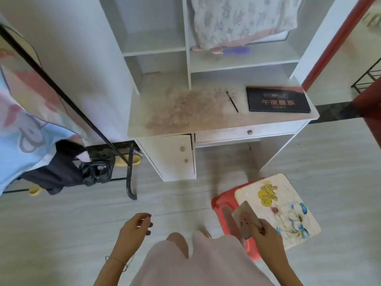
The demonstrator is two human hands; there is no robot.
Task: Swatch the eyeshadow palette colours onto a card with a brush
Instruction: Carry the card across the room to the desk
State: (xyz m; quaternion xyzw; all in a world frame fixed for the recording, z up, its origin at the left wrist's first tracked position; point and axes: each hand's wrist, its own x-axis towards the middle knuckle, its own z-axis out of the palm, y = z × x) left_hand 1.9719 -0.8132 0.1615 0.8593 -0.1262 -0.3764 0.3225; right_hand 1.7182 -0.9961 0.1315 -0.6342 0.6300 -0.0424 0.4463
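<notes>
head view: the closed eyeshadow palette (278, 99) lies at the counter's (206, 120) right rear corner, with the brush (232, 101) just beside it, ready for pickup. right hand (266, 234), grip pinching the card (246, 220), is raised waist-high over the stool (276, 209). left hand (135, 228) hangs loosely curled, holding nothing.

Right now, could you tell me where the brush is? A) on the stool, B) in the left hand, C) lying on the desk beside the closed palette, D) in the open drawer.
C: the thin dark brush lies on the desk just left of the closed black palette, while the right hand holds only the card.
</notes>
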